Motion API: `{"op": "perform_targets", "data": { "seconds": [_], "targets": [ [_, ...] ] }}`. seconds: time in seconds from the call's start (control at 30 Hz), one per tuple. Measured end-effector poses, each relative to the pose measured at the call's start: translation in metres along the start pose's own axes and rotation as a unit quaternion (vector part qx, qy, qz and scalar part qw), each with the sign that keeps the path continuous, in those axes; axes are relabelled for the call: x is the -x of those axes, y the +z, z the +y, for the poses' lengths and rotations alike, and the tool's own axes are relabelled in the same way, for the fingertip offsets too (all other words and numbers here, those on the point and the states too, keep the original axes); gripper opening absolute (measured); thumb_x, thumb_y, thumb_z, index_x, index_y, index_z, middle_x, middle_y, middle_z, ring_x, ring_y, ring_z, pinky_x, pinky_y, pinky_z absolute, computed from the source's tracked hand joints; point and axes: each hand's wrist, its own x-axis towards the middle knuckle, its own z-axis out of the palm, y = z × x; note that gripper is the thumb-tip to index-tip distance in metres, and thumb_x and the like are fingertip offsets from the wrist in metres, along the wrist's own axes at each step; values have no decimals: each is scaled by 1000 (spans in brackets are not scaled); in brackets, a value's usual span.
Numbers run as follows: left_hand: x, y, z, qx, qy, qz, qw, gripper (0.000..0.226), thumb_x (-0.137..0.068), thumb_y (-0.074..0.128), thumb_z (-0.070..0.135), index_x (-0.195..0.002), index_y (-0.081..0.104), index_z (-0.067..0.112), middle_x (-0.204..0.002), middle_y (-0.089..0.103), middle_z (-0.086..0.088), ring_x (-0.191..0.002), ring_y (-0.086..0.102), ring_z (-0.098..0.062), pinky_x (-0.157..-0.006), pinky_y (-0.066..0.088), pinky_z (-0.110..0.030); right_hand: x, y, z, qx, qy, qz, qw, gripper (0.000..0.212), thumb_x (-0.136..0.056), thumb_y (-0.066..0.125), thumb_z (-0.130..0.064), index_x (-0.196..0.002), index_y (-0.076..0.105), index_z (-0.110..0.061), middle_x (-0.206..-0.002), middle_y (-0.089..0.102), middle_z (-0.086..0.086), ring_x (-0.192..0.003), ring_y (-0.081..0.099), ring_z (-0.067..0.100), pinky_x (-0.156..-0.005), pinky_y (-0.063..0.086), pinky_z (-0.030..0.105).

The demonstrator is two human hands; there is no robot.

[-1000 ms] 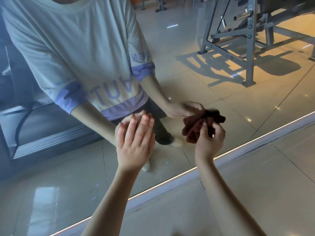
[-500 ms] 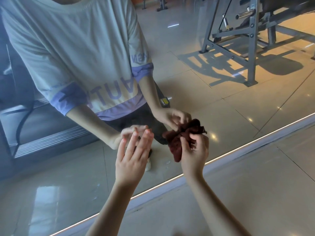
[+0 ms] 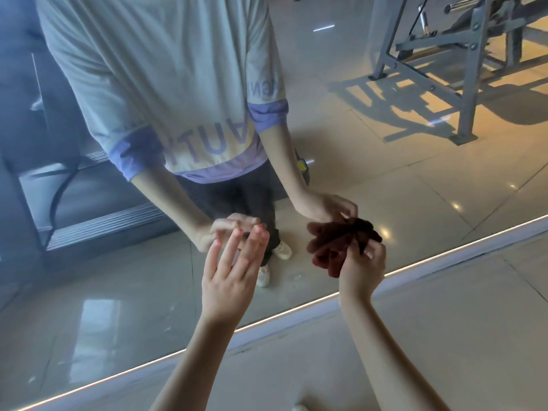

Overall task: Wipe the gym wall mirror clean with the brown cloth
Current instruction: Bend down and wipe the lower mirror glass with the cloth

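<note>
The wall mirror (image 3: 385,188) fills the upper part of the head view and reaches down to a bright strip at the floor. A bunched dark brown cloth (image 3: 335,247) is held close to the glass low down, gripped by my right hand (image 3: 363,269). My left hand (image 3: 234,274) is raised to the left of the cloth, fingers straight and spread, holding nothing, close to the glass. I cannot tell whether cloth or fingers touch the mirror. The reflection shows my own torso, arms and both hands.
The mirror's lit bottom edge (image 3: 444,256) runs diagonally across the glossy tiled floor (image 3: 459,336). A grey metal gym machine frame (image 3: 468,84) shows in the reflection at upper right, and a dark treadmill-like machine (image 3: 89,215) at left.
My right hand carried the cloth left and then slightly back right, regripping it. My left hand stayed raised with fingers more spread. The camera moved closer to the mirror.
</note>
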Motion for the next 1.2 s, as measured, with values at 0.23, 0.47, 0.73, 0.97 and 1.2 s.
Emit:
{"op": "perform_targets", "data": {
  "seconds": [0.23,0.47,0.73,0.97,1.2],
  "targets": [
    [31,-3,0,-2,-6,-51,999,77,-74,83,8,-143,48,13,-167,15,3,-140,34,-22,-117,29,-44,49,6,15,-14,-98,-94,991,39,-83,70,6,-119,56,4,-125,43,8,-101,50,-18,-79,45,3],
    [33,-1,-2,-12,0,-53,999,74,-79,81,9,-145,47,15,-167,15,3,-150,25,-19,-117,30,-44,43,2,28,-1,-185,-137,973,49,-77,75,8,-121,53,4,-132,37,13,-116,46,-12,-92,47,10],
    [35,-9,-5,1,7,-64,998,71,-77,79,4,-141,50,12,-155,30,0,-141,33,-21,-121,23,-41,37,11,29,-45,-140,-48,988,32,-79,75,6,-90,57,-18,-99,54,-7,-83,57,-8,-71,44,5],
    [41,-7,-13,-23,27,-63,997,69,-82,74,7,-145,46,14,-163,22,-2,-153,16,-16,-124,16,-39,69,26,38,-12,-299,-119,947,18,-80,74,-7,-83,57,-14,-92,49,-12,-79,57,7,-67,45,13],
    [48,-9,-16,-12,30,-54,998,63,-82,73,5,-141,51,13,-152,39,1,-142,29,-17,-123,18,-37,94,41,45,-29,-256,-55,965,25,-82,68,-18,-100,60,-2,-110,52,-1,-104,53,4,-90,43,15]
  ]
}}
